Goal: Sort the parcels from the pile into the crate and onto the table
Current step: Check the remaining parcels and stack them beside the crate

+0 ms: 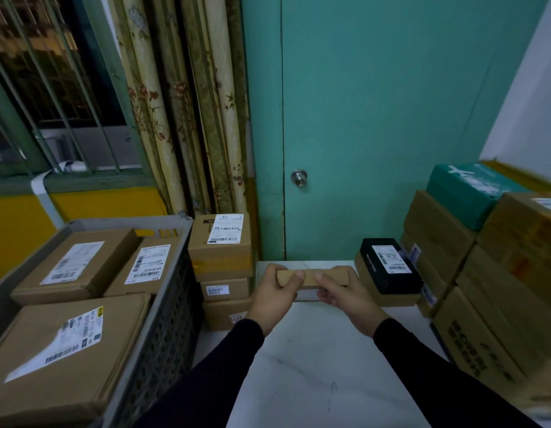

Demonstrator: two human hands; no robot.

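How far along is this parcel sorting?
Partly done, it seems. Three labelled cardboard parcels already lie in the grey crate, and a stack of boxes stands beside it. Right now the left hand and right hand grip a flat brown parcel over the white table. The big pile on the right remains, including a black box.

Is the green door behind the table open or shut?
Shut. The green door sits flush in its frame, no gap shows along its left edge, and its round knob faces the camera.
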